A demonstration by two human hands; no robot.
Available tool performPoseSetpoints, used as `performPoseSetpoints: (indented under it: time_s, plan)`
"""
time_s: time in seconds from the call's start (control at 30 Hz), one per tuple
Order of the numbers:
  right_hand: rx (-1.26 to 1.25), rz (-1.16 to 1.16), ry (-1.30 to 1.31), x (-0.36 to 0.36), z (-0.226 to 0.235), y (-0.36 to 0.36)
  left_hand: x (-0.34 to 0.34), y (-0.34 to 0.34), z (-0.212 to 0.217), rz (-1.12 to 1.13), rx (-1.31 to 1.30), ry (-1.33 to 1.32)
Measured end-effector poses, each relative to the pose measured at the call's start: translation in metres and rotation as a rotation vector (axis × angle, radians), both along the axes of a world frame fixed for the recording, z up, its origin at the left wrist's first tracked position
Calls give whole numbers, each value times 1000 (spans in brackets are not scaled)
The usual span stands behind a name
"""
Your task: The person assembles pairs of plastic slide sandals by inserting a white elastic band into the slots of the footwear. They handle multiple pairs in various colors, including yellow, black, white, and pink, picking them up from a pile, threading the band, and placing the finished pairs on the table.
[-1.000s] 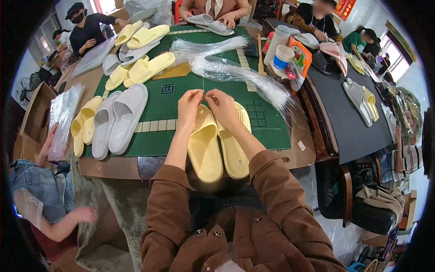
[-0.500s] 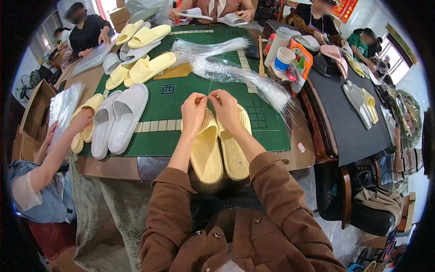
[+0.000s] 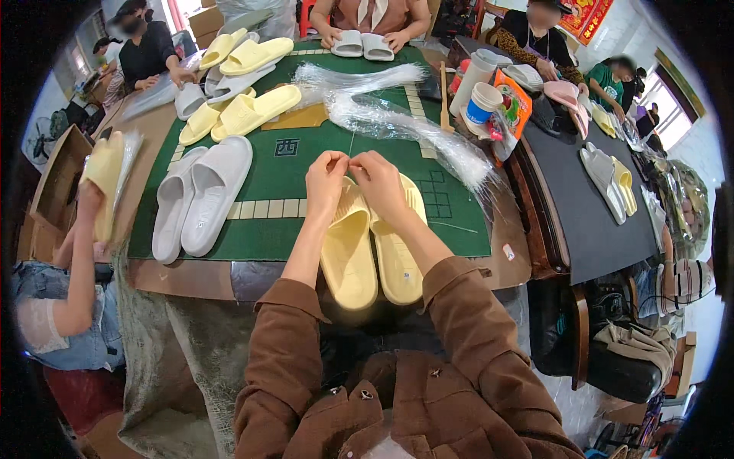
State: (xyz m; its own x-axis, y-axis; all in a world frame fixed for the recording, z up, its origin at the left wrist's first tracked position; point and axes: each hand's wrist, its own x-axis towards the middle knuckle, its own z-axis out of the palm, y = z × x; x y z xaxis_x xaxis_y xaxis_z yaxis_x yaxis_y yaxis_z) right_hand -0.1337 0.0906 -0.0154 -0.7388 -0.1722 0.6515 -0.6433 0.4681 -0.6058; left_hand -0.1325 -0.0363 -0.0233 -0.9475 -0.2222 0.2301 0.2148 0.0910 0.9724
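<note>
A pair of pale yellow slippers, the left slipper (image 3: 349, 264) and the right slipper (image 3: 398, 264), stands side by side at the table's near edge, heels toward me. Over their toe ends, my left hand (image 3: 326, 183) and my right hand (image 3: 377, 183) meet, each pinched at the fingertips. Between them a thin clear plastic strand (image 3: 352, 142) sticks up; its lower part is hidden by my fingers. My forearms partly cover the slipper straps. Another loose strand (image 3: 456, 227) lies on the green mat right of the slippers.
Bundles of clear plastic strands (image 3: 413, 126) spread across the green mat (image 3: 275, 180). Grey slippers (image 3: 206, 199) stand at left, with yellow slippers (image 3: 260, 111) behind. A paper cup (image 3: 483, 103) is at the right. Co-workers sit around; one person's hand (image 3: 90, 199) at left holds yellow slippers.
My hands stay nearly in place, still pinched together. The co-worker at left has lifted the yellow slippers off the mat. Across the table, a person has brought two grey slippers together.
</note>
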Motion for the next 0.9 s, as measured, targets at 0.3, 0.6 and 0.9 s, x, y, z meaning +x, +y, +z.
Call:
performPoseSetpoints:
  time_s: [0.3, 0.6, 0.9]
  plan:
    - [-128, -41, -12, -5, -6, 3, 6, 8, 4, -11, -24, 7]
    - [-335, -222, -113, -10, -9, 9, 11, 5, 4, -161, -383, -26]
    - [-270, -85, -97, -5, -7, 3, 8, 13, 1, -48, -242, 38]
